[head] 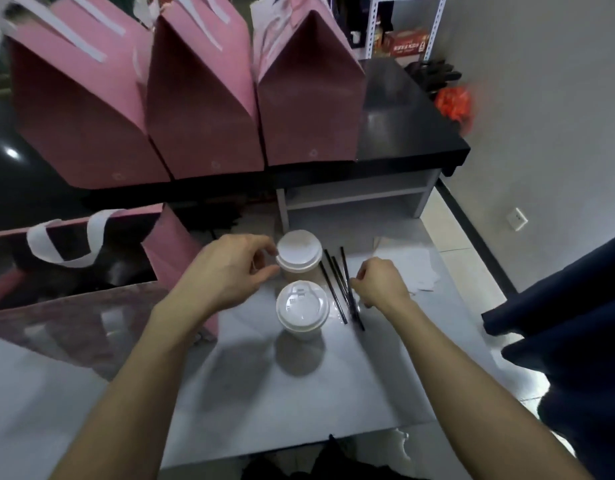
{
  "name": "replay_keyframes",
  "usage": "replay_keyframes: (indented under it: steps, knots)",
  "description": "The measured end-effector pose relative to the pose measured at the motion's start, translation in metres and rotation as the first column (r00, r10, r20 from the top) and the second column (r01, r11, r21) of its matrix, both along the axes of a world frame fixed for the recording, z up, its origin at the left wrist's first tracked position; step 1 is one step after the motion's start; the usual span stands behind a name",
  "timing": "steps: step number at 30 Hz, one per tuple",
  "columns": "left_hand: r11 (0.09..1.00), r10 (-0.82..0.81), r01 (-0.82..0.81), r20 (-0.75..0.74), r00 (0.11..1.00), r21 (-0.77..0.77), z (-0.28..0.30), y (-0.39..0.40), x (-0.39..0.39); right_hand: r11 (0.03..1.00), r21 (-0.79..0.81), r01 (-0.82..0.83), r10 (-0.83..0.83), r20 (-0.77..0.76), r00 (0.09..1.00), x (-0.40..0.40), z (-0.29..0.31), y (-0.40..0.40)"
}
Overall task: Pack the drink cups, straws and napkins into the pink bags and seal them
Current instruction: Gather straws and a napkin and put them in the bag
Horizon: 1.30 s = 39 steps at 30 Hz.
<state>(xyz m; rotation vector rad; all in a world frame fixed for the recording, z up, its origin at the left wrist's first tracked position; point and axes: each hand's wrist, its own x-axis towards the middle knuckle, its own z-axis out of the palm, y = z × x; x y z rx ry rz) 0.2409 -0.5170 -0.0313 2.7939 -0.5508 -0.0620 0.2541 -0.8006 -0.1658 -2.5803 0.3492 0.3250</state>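
Observation:
Two paper drink cups with white lids stand on the grey table, the far cup behind the near cup. My left hand curls round the far cup's left side, thumb and forefinger on its lid edge. Several black straws lie just right of the cups. My right hand pinches them near their middle. White napkins lie flat beyond my right hand. An open pink bag with white handles stands to the left of the cups.
Three closed pink bags stand in a row on the raised black counter behind the table. A person in dark clothing stands at the right edge. A white shelf rack is at the back.

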Motion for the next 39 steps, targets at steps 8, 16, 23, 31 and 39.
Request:
replay_keyframes:
  steps: [8, 16, 23, 31, 39]
  knots:
    - [0.982, 0.125, -0.129, -0.041, 0.991, -0.137, -0.035, -0.016, -0.011, 0.992, 0.114, 0.046, -0.042, -0.038, 0.998, 0.01, -0.028, -0.004]
    - [0.748, 0.176, -0.337, -0.319, 0.931, -0.572, -0.052, -0.076, -0.004, 0.797, 0.601, -0.064, -0.015, 0.125, 0.992, -0.019, 0.031, -0.031]
    - [0.633, 0.207, -0.384, -0.331, 0.921, -0.672, -0.058, -0.099, 0.007, 0.728, 0.654, -0.204, 0.041, 0.256, 0.966, -0.015, 0.032, -0.012]
    - [0.62, 0.263, -0.422, -0.331, 0.906, -0.661, -0.059, -0.084, 0.015, 0.994, 0.11, -0.03, 0.027, 0.028, 0.999, 0.009, -0.043, -0.002]
    - [0.587, 0.24, -0.446, -0.381, 0.893, -0.675, -0.062, -0.085, 0.021, 0.951, 0.297, 0.08, -0.099, 0.05, 0.994, 0.012, -0.029, -0.019]
